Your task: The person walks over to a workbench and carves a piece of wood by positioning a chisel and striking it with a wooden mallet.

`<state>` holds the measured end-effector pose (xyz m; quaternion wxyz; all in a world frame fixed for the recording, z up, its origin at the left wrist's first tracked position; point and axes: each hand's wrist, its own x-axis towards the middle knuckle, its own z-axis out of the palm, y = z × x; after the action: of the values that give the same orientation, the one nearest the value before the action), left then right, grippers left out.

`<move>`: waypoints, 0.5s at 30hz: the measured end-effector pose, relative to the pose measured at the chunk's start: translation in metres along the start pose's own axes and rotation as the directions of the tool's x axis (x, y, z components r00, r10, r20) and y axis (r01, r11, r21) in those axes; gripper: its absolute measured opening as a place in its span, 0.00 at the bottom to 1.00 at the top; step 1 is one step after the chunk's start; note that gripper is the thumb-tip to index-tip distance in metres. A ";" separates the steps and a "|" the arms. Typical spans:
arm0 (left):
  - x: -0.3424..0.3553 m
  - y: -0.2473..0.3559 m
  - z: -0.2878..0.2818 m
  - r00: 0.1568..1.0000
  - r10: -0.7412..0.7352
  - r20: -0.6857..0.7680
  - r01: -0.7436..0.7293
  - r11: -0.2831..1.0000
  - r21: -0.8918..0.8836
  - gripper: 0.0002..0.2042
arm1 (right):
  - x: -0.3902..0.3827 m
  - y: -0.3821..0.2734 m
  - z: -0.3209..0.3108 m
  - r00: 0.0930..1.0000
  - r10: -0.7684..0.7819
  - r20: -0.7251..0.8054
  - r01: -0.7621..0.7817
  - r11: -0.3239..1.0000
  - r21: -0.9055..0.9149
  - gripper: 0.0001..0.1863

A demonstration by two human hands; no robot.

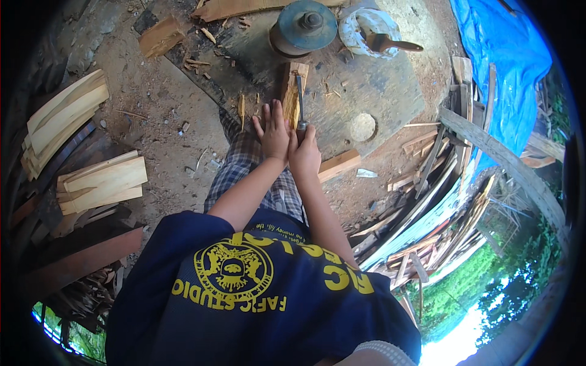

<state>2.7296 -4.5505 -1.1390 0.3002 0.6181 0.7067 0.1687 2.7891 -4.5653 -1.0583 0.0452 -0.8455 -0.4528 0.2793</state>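
Note:
A short wooden block [296,68] with a rough, chipped top lies on a worn board [390,97] in front of me. My right hand [305,160] is closed around the dark handle of a chisel [300,97]. Its long narrow blade lies along the block's top and points away from me. My left hand [274,135] is just to the left, against the near part of the block, with its fingers stretched out and apart. The two hands touch or nearly touch at the wrists. The block's near end is partly hidden by them.
Beyond the block stands a round metal object [293,33] with a bolt on top. Beside it, a brush [390,44] rests on a white-stained tub [351,36]. Pale boards [104,183] are stacked left; scrap wood [421,207] and a blue tarp [506,55] lie right. Wood chips are scattered around.

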 end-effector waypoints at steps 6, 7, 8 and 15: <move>0.008 -0.008 0.001 0.999 -0.001 0.042 0.001 1.000 0.007 0.28 | 0.016 0.015 0.021 0.995 -0.093 -0.034 0.098 0.960 0.263 0.25; 0.008 -0.010 0.001 0.999 0.008 0.035 -0.008 1.000 0.012 0.28 | 0.020 0.020 0.021 0.995 -0.099 -0.026 0.102 0.961 0.259 0.25; 0.010 -0.010 0.003 0.999 -0.003 0.032 0.003 1.000 0.011 0.28 | 0.026 0.026 0.018 0.990 -0.133 -0.039 0.138 0.977 0.163 0.26; 0.011 -0.009 0.009 1.000 -0.011 -0.029 0.010 0.999 -0.050 0.27 | 0.036 0.034 0.041 0.929 -0.240 -0.283 0.276 0.957 0.094 0.23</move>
<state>2.7275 -4.5429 -1.1537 0.3059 0.6042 0.7098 0.1938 2.8089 -4.5641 -1.1195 0.1983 -0.8037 -0.5303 0.1830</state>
